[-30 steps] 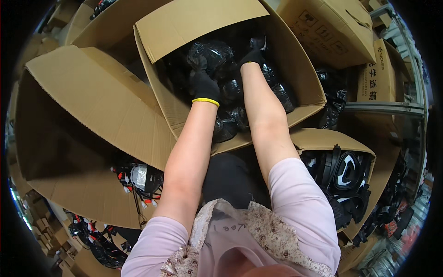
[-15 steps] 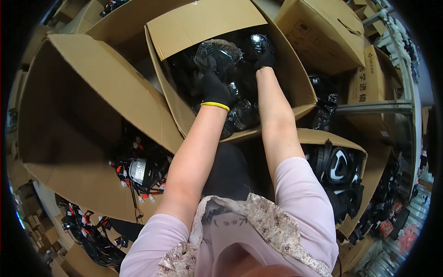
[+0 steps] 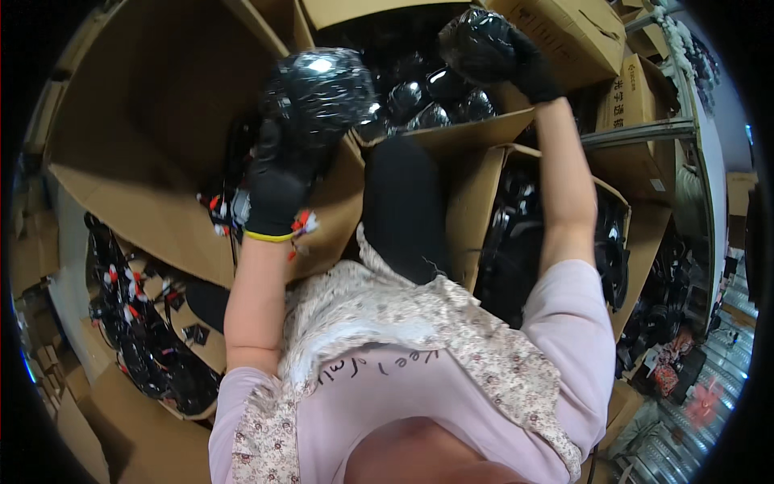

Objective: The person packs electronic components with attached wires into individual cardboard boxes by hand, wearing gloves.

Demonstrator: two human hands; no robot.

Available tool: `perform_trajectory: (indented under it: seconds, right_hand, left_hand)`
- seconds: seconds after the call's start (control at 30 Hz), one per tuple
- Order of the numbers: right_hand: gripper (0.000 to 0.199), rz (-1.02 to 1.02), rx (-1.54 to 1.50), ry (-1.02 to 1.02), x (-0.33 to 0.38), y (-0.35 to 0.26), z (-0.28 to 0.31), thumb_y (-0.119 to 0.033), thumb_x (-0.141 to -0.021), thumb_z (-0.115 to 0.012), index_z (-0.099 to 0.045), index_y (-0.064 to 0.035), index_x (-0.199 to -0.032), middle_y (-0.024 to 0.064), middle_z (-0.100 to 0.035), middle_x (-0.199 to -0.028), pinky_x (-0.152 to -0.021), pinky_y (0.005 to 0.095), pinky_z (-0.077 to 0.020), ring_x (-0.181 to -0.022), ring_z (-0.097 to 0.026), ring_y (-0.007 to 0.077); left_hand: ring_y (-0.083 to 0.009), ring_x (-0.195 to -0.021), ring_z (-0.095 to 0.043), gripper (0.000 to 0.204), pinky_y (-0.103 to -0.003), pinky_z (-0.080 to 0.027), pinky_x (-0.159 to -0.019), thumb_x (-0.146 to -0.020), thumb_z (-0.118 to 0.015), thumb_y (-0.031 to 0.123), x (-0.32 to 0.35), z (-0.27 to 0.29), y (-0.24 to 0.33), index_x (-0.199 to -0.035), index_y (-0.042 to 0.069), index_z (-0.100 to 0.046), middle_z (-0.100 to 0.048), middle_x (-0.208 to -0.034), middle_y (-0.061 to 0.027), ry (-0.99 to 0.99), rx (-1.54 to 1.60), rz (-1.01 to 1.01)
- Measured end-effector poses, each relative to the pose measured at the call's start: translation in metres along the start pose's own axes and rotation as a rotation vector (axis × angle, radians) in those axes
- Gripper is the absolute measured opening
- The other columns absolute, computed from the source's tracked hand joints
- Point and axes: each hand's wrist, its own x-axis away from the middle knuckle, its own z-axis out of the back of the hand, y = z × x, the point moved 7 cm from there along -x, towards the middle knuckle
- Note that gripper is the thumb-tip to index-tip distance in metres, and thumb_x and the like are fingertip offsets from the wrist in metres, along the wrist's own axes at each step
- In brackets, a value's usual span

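My left hand point(image 3: 278, 181), in a black glove with a yellow cuff, grips a rounded black item wrapped in clear film point(image 3: 324, 85). It is held above the edge between two cartons. My right hand point(image 3: 534, 73), also black-gloved, is closed on a second film-wrapped black item point(image 3: 476, 47) over the right side of the far carton point(image 3: 492, 129). Several more wrapped dark items point(image 3: 409, 98) lie inside that carton. What is under the film cannot be made out, and some of my fingers are hidden behind the items.
A large open carton point(image 3: 105, 169) stands on the left, with dark parts and red-white connectors near its edge. Another carton point(image 3: 468, 210) of black parts is at right, by my knee point(image 3: 403, 202). Wired parts point(image 3: 129, 306) fill a box lower left. A metal rack point(image 3: 641, 133) rises at right.
Both hands have come up out of the far carton, each with a wrapped item. My left hand moved left and nearer; my right moved right and up. The view shifted.
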Motion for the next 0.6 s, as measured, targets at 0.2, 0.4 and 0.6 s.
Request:
perform_trajectory:
  seconds: [0.2, 0.4, 0.6]
  right_hand:
    - [0.047, -0.508, -0.047, -0.336, 0.136, -0.041, -0.142, -0.029, -0.089, -0.063, -0.058, 0.0007, -0.126, 0.0112, -0.065, -0.119, -0.098, 0.0358, -0.0494, -0.109, -0.063, 0.0203]
    - [0.053, -0.865, 0.334, -0.889, 0.231, 0.043, -0.238, -0.02, -0.083, -0.072, -0.056, 0.0017, -0.129, 0.0117, -0.064, -0.122, -0.101, 0.0324, -0.0436, -0.112, -0.059, 0.0194]
    - [0.047, -0.441, 0.642, -0.959, 0.246, 0.085, -0.257, -0.017, -0.083, -0.072, -0.059, -0.0032, -0.126, 0.0124, -0.062, -0.123, -0.098, 0.0346, -0.0449, -0.112, -0.059, 0.0214]
  left_hand:
    - [-0.0337, -0.137, -0.037, 0.051, -0.047, -0.028, -0.116, -0.1, -0.05, 0.027, 0.097, 0.049, 0.035, -0.144, 0.004, -0.039, -0.038, -0.15, -0.016, -0.066, 0.108, 0.006]
    - [-0.0352, -0.135, -0.039, 0.048, -0.051, -0.028, -0.115, -0.1, -0.045, 0.024, 0.151, 0.121, 0.005, -0.143, 0.003, -0.041, -0.039, -0.149, -0.0179, -0.012, 0.299, 0.062]
    - [-0.0217, -0.121, -0.054, 0.051, -0.037, -0.041, -0.105, -0.095, -0.058, 0.02, 0.166, 0.07, -0.074, -0.141, 0.003, -0.044, -0.054, -0.136, -0.0067, 0.001, -0.211, 0.202]
